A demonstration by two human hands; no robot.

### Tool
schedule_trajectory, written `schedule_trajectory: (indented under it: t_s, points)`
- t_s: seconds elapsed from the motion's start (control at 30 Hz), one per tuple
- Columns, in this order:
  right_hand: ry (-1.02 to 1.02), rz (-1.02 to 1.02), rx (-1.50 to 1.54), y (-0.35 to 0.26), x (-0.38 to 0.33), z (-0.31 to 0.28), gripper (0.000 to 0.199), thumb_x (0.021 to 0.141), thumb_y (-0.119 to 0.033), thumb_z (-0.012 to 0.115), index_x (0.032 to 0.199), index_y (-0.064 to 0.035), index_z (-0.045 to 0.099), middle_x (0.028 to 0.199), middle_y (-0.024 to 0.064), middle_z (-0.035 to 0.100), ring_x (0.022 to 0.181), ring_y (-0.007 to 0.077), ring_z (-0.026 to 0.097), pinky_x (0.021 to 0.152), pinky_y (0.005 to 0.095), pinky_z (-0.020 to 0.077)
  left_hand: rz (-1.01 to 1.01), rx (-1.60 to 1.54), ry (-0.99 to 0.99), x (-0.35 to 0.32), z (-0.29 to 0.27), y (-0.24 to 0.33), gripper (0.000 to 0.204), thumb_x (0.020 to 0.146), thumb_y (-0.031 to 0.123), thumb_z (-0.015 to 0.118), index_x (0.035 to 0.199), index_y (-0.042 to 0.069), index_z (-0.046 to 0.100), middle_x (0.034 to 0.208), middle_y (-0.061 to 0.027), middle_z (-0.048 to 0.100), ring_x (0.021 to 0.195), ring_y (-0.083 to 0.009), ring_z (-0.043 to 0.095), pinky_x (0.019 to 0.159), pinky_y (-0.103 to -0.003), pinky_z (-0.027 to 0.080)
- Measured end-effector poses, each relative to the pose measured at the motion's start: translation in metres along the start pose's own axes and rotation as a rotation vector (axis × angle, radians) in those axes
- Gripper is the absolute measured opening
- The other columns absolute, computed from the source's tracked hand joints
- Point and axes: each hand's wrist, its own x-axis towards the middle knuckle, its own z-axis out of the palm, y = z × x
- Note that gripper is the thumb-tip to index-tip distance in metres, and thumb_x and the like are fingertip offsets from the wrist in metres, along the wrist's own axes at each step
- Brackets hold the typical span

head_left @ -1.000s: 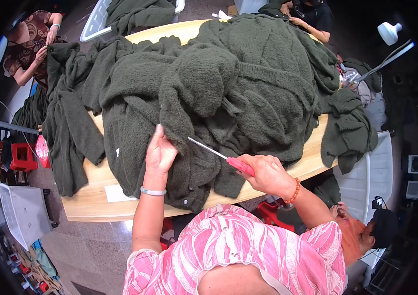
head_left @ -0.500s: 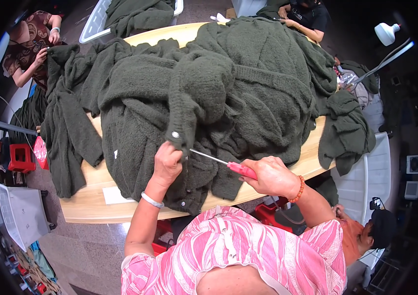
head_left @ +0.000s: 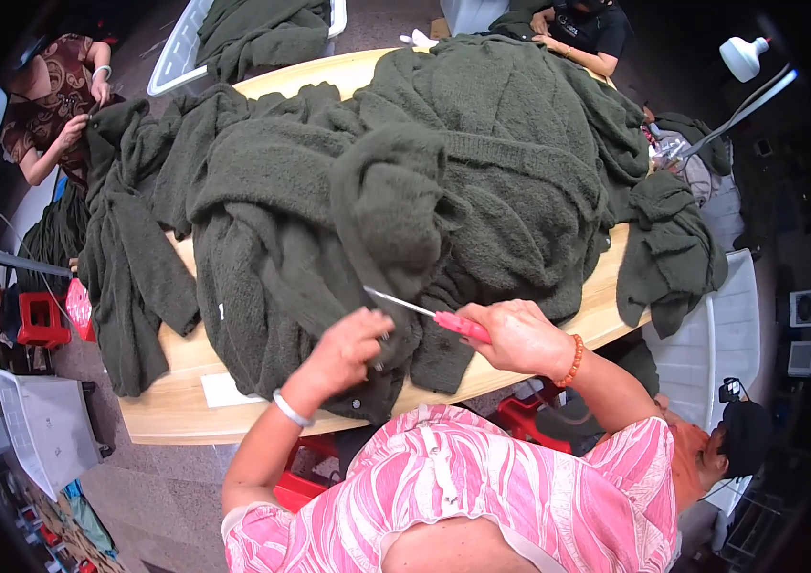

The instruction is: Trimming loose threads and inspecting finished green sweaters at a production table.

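A dark green knitted cardigan (head_left: 388, 205) lies bunched on the pile in front of me. My left hand (head_left: 340, 355) is closed at its near edge, fingers curled by a small shiny button; the fabric in the grip is partly hidden. My right hand (head_left: 529, 342) grips the pink handle of a tool with a thin metal shaft (head_left: 463, 328). The shaft points left, and its tip is against or just over the cardigan, a little above my left fingers. Another shiny button (head_left: 357, 403) shows on the fabric below my left hand.
More dark green knitwear (head_left: 520, 124) covers much of the wooden table (head_left: 162, 420). A white card (head_left: 225, 391) lies at the near left. Co-workers handle garments at far left and far right; another person (head_left: 701, 449) is close on my right. White bins (head_left: 174, 59) stand around the table.
My left hand has shifted right and down, and the buttoned edge it held up is lowered and turned out of sight. My right hand with the tool has moved slightly left.
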Motion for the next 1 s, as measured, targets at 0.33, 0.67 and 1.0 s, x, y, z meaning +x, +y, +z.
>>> schedule_trajectory:
  t_s: [0.33,0.67,1.0]
  points:
    - [0.278,0.092,0.073,0.020,0.026,-0.015,0.033,0.091,-0.019,0.063,0.123,-0.0150,0.058,0.090,0.0188,0.068,0.088,0.0413,0.065,0.077,0.0474,0.0517,-0.893,-0.182,-0.688,-0.136,-0.033,0.041,0.023,0.071,0.011,0.060,0.089,0.000,0.069,0.087,-0.0251,0.067,0.084,-0.0407,0.066,0.077,-0.043,0.053]
    - [0.249,0.192,0.085,0.031,0.026,0.012,0.033,0.091,-0.027,0.063,0.120,-0.0132,0.057,0.088,0.0200,0.068,0.086,0.0423,0.064,0.077,0.0504,0.0511,-1.159,-0.877,0.408,-0.027,0.016,0.018,0.047,0.094,0.020,0.067,0.132,0.000,0.048,0.105,-0.0120,0.067,0.089,-0.0159,0.065,0.075,-0.028,0.054]
    - [0.420,-0.132,-0.210,-0.059,0.130,0.007,0.057,0.079,-0.038,0.077,0.116,-0.0023,0.051,0.091,0.0171,0.066,0.089,0.0334,0.065,0.075,0.0430,0.0531,-0.443,0.210,0.546,0.041,0.105,0.041,0.024,0.066,0.006,0.070,0.085,0.004,0.057,0.093,-0.0185,0.050,0.091,-0.0392,0.049,0.077,-0.049,0.039]
